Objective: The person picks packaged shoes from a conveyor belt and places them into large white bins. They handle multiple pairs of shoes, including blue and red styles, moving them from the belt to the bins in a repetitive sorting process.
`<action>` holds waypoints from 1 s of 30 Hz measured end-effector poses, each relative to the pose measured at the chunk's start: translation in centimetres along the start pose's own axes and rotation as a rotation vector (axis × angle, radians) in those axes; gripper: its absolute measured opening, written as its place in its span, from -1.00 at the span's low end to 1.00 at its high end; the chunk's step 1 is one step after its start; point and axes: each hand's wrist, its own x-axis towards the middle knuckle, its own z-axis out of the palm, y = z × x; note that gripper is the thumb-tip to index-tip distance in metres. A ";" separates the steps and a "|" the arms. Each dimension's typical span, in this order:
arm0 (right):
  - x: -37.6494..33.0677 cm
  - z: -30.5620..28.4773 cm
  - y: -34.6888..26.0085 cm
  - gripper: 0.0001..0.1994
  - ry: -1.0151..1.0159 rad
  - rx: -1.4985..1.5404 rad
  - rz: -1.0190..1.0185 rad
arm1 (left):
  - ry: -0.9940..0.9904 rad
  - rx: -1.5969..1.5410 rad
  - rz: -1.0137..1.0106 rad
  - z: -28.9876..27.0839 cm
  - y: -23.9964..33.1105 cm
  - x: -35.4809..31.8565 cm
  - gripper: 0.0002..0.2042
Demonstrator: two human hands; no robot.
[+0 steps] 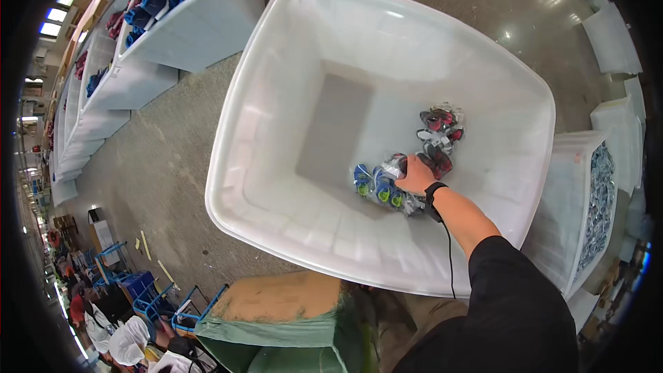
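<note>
My right hand (pixel 416 177) reaches down into a large white plastic bin (pixel 276 48), a black band (pixel 434 202) around its wrist. Its fingers are closed on a dark shoe (pixel 397 164) in clear wrapping, partly hidden by the hand. On the bin floor just left of the hand lie blue shoes with lime green parts (pixel 383 188), in clear plastic. Beyond the hand is a small group of dark and red wrapped shoes (pixel 440 124). My left hand is not in view.
White bins with blue and red shoes (pixel 197 34) line the left side. At right stands another white bin (pixel 563 166) full of small wrapped items. A green-covered box (pixel 276 304) is at the near edge, beside a blue metal cart (pixel 186 314). Several people are at lower left.
</note>
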 end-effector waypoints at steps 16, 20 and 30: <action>3.8 7.2 0.0 -0.29 0.107 -0.212 -0.023 | -0.042 0.144 -0.112 0.6 -3.9 -3.8 -0.52; 0.6 7.6 -1.5 -0.35 0.082 -0.048 -0.065 | -0.288 0.620 0.386 -0.7 -4.6 -3.3 -0.58; -10.8 4.8 -2.2 -0.39 0.047 0.139 -0.238 | -0.008 -0.064 0.145 1.7 -9.7 -7.0 -0.52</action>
